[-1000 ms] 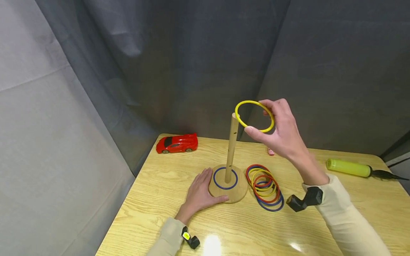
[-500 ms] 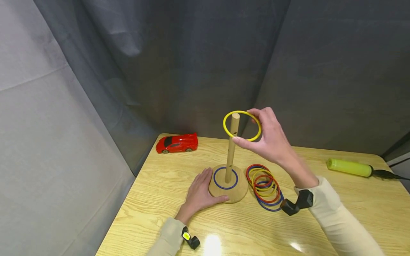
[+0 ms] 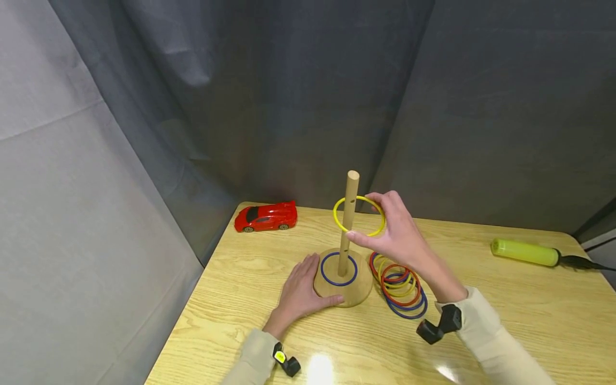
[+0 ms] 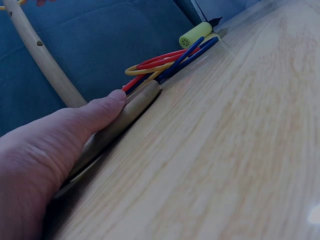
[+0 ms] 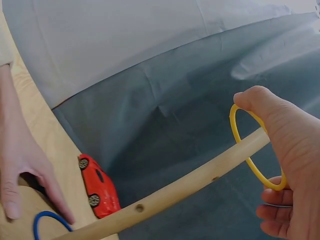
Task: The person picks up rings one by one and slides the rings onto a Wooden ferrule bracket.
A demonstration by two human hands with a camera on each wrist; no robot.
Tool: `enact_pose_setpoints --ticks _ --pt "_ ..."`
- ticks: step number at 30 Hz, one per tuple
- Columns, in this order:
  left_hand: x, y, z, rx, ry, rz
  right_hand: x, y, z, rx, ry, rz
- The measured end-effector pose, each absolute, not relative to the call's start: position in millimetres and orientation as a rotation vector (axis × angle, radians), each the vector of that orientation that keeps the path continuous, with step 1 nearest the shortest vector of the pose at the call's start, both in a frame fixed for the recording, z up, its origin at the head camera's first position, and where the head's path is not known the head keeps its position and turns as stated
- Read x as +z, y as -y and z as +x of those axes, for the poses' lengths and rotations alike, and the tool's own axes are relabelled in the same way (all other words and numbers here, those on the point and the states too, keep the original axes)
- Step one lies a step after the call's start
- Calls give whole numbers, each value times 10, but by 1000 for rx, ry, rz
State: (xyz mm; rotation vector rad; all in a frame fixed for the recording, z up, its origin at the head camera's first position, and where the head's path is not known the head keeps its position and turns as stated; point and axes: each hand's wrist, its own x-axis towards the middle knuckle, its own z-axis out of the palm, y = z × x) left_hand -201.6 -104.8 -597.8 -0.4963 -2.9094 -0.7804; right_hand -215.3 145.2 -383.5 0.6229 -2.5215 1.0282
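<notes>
Right hand [image 3: 401, 235] fingers pinch thin yellow plastic ring [image 3: 359, 216], encircling upright wooden peg [image 3: 348, 219] below top; left hand [image 3: 300, 291] fingers flat against peg's round wooden base [image 3: 343, 291].

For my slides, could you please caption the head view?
Right hand holds a yellow ring around the wooden peg; left hand rests against its round base.

The counter [image 3: 505, 321] is pale wood with wavy grain lines, and its smooth top shines where light hits it near the front edge. The peg [image 3: 348, 219] and its round base [image 3: 353, 293] are plain matt wood. The yellow ring [image 3: 358, 216] looks like smooth thin plastic, like the pile of rings [image 3: 398, 286]. The red toy car [image 3: 266, 216] at the back left corner is glossy plastic. The curtain [image 3: 289, 96] behind is soft grey cloth with folds.
</notes>
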Motion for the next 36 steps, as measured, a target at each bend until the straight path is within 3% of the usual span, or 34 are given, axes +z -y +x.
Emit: enact_pose_setpoints --ticks 20,36 --pt "-5985 1063 -2008 -762 2887 -530 -4488 -1474 -1983 1117 2589 539" --pt "-5985 1058 -2009 -736 2919 -521 -4953 -1455 -2049 1084 2613 467"
